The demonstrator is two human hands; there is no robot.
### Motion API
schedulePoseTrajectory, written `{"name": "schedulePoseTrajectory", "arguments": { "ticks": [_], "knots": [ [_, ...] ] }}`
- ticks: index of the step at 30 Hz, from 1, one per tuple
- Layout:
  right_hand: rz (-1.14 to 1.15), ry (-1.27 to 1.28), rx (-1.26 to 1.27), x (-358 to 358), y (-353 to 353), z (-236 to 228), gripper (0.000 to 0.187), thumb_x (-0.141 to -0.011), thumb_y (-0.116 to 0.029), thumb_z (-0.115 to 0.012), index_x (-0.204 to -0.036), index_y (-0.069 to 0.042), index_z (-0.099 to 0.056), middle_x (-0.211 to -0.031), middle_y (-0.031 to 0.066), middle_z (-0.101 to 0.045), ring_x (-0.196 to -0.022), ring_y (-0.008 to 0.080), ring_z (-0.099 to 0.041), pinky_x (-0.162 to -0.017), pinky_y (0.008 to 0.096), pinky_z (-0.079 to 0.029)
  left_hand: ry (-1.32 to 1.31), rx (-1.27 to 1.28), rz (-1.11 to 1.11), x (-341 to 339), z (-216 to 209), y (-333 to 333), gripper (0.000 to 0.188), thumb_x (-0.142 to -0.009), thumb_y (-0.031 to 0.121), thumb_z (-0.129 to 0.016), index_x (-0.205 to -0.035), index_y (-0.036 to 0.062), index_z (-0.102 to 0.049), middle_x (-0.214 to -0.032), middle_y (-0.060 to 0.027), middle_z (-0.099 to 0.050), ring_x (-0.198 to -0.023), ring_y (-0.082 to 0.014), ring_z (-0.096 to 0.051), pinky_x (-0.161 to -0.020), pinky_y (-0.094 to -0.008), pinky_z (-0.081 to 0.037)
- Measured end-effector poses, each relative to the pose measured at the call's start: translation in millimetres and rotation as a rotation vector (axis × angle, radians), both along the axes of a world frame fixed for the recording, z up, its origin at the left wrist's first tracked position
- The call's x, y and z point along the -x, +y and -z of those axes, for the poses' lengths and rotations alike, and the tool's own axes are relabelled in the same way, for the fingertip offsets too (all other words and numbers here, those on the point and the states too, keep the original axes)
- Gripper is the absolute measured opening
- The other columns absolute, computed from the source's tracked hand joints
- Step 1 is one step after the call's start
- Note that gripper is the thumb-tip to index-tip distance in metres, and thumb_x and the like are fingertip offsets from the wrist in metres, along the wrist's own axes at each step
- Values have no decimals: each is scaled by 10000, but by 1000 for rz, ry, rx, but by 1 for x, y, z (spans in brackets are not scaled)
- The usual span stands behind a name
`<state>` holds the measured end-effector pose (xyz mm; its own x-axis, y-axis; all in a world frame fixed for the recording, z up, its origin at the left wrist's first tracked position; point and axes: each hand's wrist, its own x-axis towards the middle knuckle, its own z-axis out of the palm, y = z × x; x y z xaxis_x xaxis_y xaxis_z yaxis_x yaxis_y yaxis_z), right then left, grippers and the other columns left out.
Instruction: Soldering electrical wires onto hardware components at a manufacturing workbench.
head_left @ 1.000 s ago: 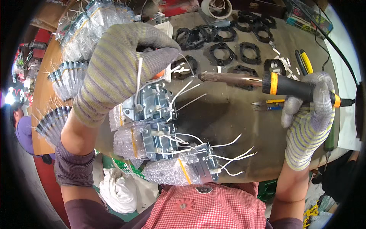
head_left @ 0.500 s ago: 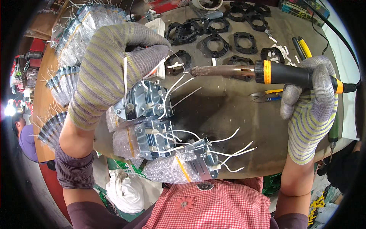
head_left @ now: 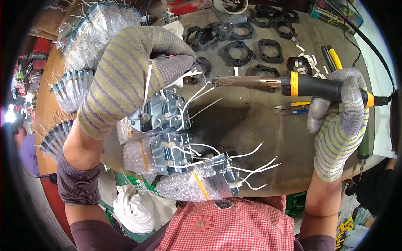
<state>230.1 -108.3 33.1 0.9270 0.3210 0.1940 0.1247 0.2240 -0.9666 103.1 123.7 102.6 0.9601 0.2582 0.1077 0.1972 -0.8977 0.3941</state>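
My right hand [head_left: 337, 113], in a striped knit glove, is wrapped round the black handle of a soldering iron [head_left: 310, 85]. The iron points left, and its tip is at the end of a white lead wire [head_left: 193, 98]. My left hand [head_left: 138, 73], gloved alike, pinches a thin strand of solder wire [head_left: 203, 72] that runs down to the tip. White leads also pass by its fingers; whether they are gripped is hidden. Below that hand lies a metal-finned part [head_left: 165, 111] with white leads. Two more, a middle one [head_left: 169, 152] and a front one [head_left: 228, 175], lie nearer me, partly bubble-wrapped.
Black ring-shaped frames [head_left: 235, 53] and small white pieces [head_left: 307, 62] lie across the back. Yellow-and-blue snips [head_left: 293, 108], yellow-black pliers [head_left: 335, 57] and a green-handled screwdriver [head_left: 365, 144] are at the right. Wrapped bundles [head_left: 94, 35] line the left. The iron's cord [head_left: 383, 62] curves up the right edge.
My left hand has shifted slightly right, and the iron's tip has moved a little right and down with it. Both grips are the same.
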Motion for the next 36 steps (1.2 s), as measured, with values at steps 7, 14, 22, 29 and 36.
{"name": "schedulePoseTrajectory", "arguments": {
  "ticks": [7,14,22,29,36],
  "knots": [
    [13,2,8,-4,-1,1,344,-952,-351,-530,-921,-9,-557,-519,77,-502,-348,122,-395,-334,241,-307,67,113,-49,-5,-6,2,218,-837,176,-686,-908,-28,-718,-846,-92,-701,-795,-128,-648,-738,-268,-494],
    [29,-22,66,-12,-4,3,347,-948,-354,-536,-905,-10,-552,-536,67,-505,-372,103,-405,-333,232,-312,179,47,-30,-20,-6,25,208,-836,168,-654,-900,-24,-699,-775,-53,-648,-722,-120,-611,-683,-270,-481],
    [7,-19,126,-11,0,5,347,-934,-373,-548,-904,-28,-542,-527,48,-493,-374,96,-399,-351,215,-305,232,98,53,-32,6,6,212,-819,189,-715,-848,-21,-717,-684,-70,-654,-606,-121,-604,-577,-268,-474],
    [40,95,138,-5,1,0,342,-922,-389,-564,-914,-49,-533,-549,27,-490,-403,81,-427,-350,212,-326,276,73,55,-36,7,6,215,-831,186,-699,-865,-25,-719,-677,-71,-655,-613,-101,-607,-569,-250,-470],
    [2,71,132,-7,-3,3,320,-925,-381,-563,-920,-62,-547,-577,21,-500,-434,64,-455,-356,211,-333,255,186,4,-33,10,6,217,-827,189,-694,-880,-19,-722,-698,-74,-663,-631,-95,-612,-583,-246,-482]
  ]
}}
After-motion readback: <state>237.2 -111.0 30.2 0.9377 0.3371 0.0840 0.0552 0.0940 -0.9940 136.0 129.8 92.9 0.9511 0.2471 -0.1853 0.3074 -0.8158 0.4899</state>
